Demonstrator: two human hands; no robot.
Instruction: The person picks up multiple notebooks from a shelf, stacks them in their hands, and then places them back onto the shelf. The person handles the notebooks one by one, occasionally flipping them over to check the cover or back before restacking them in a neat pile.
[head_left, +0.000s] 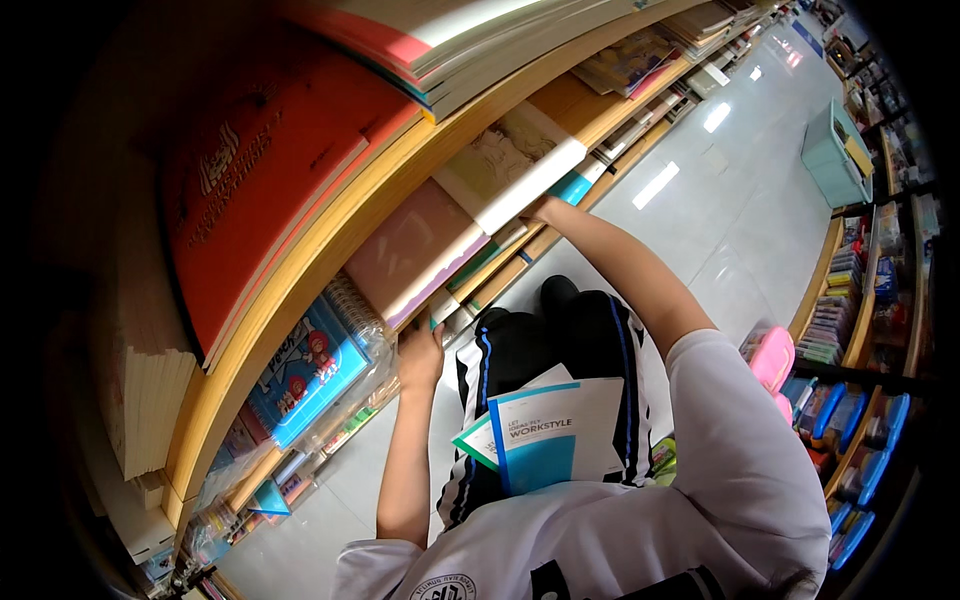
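Low on the wooden bookshelf, my left hand (421, 354) reaches into the lower tier beside a white-and-green book stack (444, 306); its fingers are partly hidden. Further along the same tier is my right hand (546, 211), near a bright blue book edge (570, 187), with its fingers out of sight under the shelf above. Whether either hand grips anything is not visible. Across my lap lie a white-and-blue notebook (536, 450) and a green-edged notebook (474, 442) partly under it. Above my hands are stacks of pink notebooks (420, 247) and pale illustrated notebooks (499, 154).
A large red book (277, 187) rests on the upper shelf (315, 247), close to my head. Spiral notebooks with blue covers (311, 382) stand at left. Across the tiled floor (720, 202) are a mint plastic bin (832, 154), racks of stationery (836, 300) and a pink item (772, 360).
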